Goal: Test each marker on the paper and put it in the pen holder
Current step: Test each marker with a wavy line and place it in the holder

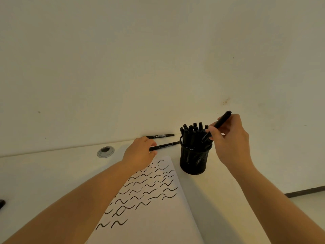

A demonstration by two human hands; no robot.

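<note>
A black mesh pen holder (193, 161) stands on the white desk, packed with several black markers. My right hand (232, 138) pinches a black marker (222, 120) tilted over the holder's right rim, its lower end among the others. My left hand (140, 153) grips the end of another black marker (167, 144) lying on the desk left of the holder. A third marker (161, 136) lies by the wall behind it. The white paper (158, 208) under my left forearm carries several rows of black wavy test strokes.
A round grey cable grommet (105, 151) sits in the desk (44, 173) to the left. The wall rises directly behind the desk. A dark object (2, 203) shows at the left edge. The desk's right edge falls off near the lower right.
</note>
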